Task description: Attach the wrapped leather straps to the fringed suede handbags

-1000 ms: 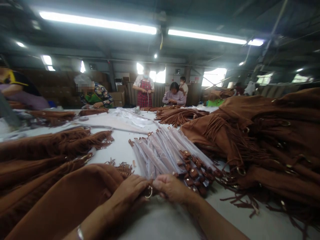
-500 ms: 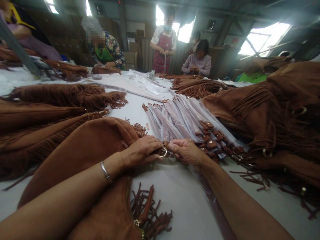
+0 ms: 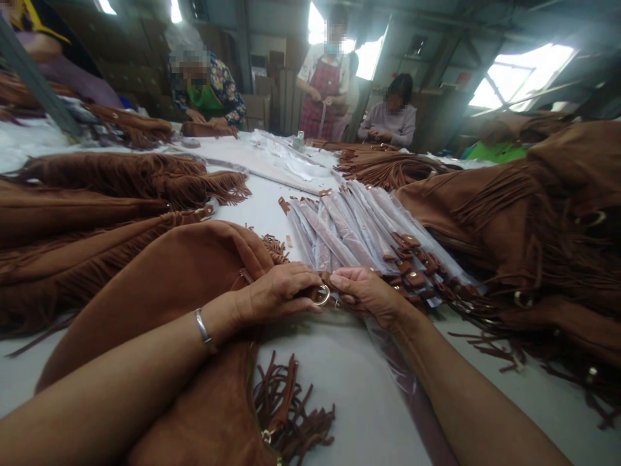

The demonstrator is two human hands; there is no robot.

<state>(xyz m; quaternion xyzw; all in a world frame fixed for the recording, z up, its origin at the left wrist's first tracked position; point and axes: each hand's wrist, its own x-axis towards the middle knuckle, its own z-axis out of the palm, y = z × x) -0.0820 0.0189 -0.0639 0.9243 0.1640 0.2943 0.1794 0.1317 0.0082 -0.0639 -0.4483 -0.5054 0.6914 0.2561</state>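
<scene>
Dipping toward the table since the earlier frame, your view now takes in both forearms, with your left hand and right hand meeting over a brown leather strap and its metal ring. Your fingers cover most of the strap, so its path and fittings are hard to make out (only the ring shows plainly). Your left hand lies palm down and curled closed over the strap, a silver bracelet at the wrist. Your right hand comes in from the opposite side, its fingers closed in a pinch just beside the ring.

Your left forearm rests across a brown suede fringed bag, its fringe spilling onto the white worktable. The strap sits at the bag's edge, just in front of a bundle of plastic-sleeved straps. A clear plastic sleeve runs beneath your right wrist. A heap of fringed bags runs off the right edge of the frame.
</scene>
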